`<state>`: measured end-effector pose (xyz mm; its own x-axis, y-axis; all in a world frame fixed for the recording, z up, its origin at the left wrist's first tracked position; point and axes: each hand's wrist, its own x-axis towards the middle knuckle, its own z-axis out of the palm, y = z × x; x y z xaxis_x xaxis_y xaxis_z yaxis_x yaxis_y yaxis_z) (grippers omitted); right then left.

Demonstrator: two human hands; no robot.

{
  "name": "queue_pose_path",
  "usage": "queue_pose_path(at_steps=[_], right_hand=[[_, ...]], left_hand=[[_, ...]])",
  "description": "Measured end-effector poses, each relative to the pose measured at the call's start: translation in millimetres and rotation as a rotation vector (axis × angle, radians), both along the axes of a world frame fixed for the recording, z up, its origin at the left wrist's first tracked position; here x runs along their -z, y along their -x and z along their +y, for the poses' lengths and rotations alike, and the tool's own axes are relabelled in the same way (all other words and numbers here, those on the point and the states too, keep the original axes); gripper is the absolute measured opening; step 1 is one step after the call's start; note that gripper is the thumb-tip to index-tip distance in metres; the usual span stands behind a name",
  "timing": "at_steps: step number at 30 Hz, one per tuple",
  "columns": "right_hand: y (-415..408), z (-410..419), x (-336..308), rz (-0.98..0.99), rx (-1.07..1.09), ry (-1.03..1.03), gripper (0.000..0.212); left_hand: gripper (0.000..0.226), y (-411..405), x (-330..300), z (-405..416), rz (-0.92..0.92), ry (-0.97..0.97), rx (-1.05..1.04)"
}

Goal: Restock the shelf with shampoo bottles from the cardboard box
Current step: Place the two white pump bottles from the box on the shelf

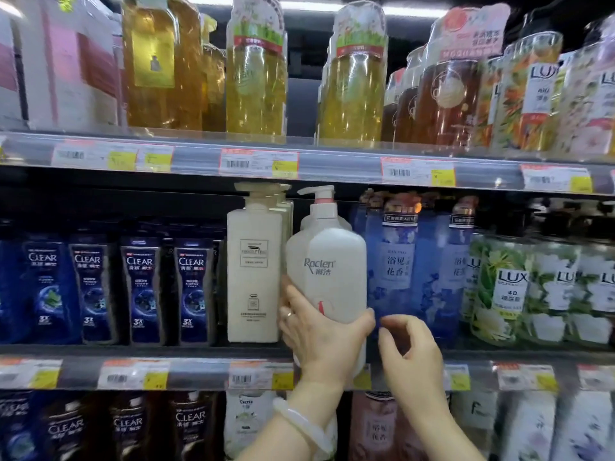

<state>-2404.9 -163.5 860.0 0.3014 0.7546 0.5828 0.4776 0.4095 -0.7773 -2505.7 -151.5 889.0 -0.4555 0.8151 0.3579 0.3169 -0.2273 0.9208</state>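
left hand (319, 331) wraps around the lower part of a white pump bottle (327, 271), thumb on the right of it, fingers on the left; a ring on one finger, a pale bracelet (301, 424) at the wrist. bottle upright at the front edge of the middle shelf (186, 352), its base hidden behind the hand, so contact with the shelf cannot be confirmed. more white pump bottles directly behind it. cream square bottle (254, 274) just beside on the left, blue flowered bottles (394, 264) on the right. right hand (411, 347) holds nothing, fingers loosely curled, thumb and forefinger near the bottle's lower right corner. cardboard box not in view.
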Motion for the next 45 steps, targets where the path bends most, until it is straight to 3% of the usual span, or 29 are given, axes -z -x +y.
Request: queue_pose_path(at_steps=[4,15,22,25,27,30,34,39,42,45], right_hand=[[-15,-5,2,-0.02,-0.001,-0.018,0.033],[-17,11,3,-0.048,-0.128,0.089,0.014],[2,41,-5,-0.072,-0.163,0.204,0.035],[11,51,-6,-0.012,-0.3,0.285,0.037],[17,59,-4,0.021,-0.336,0.322,0.042],[21,66,3,0.05,-0.321,0.338,0.051],[23,64,7,0.065,-0.279,0.306,0.045],[24,61,10,0.042,-0.259,0.245,0.04],[26,62,12,0.037,-0.236,0.231,0.039],[28,64,13,0.007,-0.213,0.227,0.039]], left_hand=[[0.128,-12,-6,27,0.024,-0.032,-0.071],[0.132,-12,14,61,0.128,0.002,-0.211],[0.132,7,30,46,0.254,0.048,-0.04],[0.118,20,42,38,0.235,0.122,0.033],[0.102,28,42,35,0.332,0.152,0.058],[0.089,34,42,34,0.394,0.111,0.035],[0.089,33,47,30,0.417,0.135,0.039],[0.051,33,36,23,0.427,0.348,0.159],[0.056,37,36,21,0.465,0.284,0.17],[0.08,43,41,21,0.459,0.145,0.176]])
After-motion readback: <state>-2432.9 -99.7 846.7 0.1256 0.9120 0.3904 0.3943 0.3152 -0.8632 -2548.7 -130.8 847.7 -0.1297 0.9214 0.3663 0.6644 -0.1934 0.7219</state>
